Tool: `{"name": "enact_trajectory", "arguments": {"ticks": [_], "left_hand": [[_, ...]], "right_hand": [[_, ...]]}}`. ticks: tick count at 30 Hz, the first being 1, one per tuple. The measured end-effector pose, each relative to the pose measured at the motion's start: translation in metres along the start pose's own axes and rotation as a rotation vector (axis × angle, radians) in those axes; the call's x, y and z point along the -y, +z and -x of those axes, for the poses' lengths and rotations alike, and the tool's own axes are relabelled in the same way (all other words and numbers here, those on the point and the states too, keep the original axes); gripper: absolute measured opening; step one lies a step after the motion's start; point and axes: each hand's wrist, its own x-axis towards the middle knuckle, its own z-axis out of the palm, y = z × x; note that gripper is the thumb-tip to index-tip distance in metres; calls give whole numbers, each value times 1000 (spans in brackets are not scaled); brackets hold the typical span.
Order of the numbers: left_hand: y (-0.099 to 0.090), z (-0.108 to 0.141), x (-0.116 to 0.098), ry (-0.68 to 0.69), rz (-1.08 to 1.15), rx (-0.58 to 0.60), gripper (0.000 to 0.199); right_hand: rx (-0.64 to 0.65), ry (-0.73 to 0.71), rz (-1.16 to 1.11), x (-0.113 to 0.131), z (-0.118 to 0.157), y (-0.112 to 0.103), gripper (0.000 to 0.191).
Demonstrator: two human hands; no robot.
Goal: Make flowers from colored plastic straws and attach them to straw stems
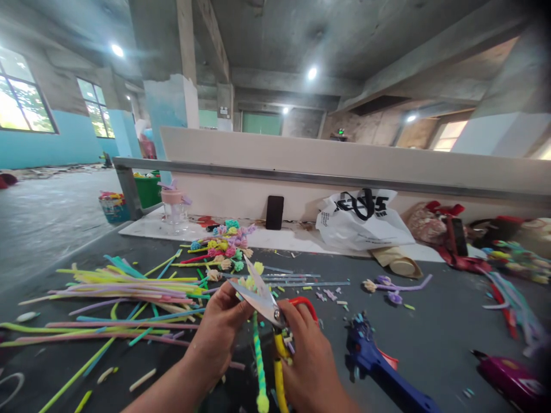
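My left hand, its fingers closed, holds a small yellow flower near the middle of the view. My right hand is wrapped round the handles of a pair of scissors, with red and yellow on the grips. The scissor blades stand apart in front of the yellow flower and my left fingertips. Below the blades hangs a green and yellow twisted stem, between my two hands. Where its upper end meets the flower is hidden by the blades.
Loose coloured strips lie at left, small flowers behind them. Clear sticks lie beyond the scissors. At right are a blue glue gun, a purple tool and a white bag. A phone leans at the back.
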Motion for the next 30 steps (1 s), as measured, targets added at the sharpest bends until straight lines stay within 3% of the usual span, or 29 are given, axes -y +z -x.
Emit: {"name": "enact_trajectory", "arguments": {"ticks": [16,30], "left_hand": [[0,0,2,-10,-17,-48,20],[2,1,5,9,-38,18,23]], "right_hand": [[-15,29,12,2,0,0,62],[-14,-1,1,0,-2,1,57]]}}
